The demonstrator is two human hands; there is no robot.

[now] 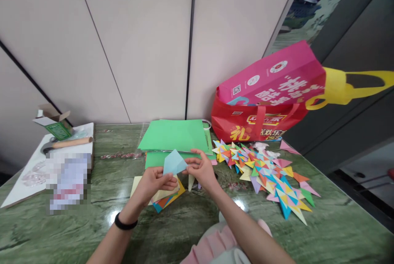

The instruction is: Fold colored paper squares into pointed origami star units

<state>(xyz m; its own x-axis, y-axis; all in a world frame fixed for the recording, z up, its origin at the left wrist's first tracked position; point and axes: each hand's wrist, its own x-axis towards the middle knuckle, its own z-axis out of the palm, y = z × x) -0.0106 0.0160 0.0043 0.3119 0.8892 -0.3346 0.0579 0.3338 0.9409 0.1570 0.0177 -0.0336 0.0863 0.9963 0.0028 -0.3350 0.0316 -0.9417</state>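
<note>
A light blue folded paper [175, 163] is held up above the table between both hands. My left hand [156, 184] pinches its lower left side, thumb in front. At its right corner, the fingertips of my right hand [201, 169] close on the paper. Beneath my left hand lies a small stack of coloured paper [172, 199], yellow, orange and blue at its edges. Green sheets [175, 134] in a clear sleeve lie just behind the hands. To the right spreads a heap of folded coloured paper triangles [264, 171].
A red bag [234, 122] holding a pink box [277, 75] stands at the back right. At the left, a white board [30, 173] bears a sickle [69, 143] and an open green box [58, 129]. The green marbled table [76, 231] runs to the wall.
</note>
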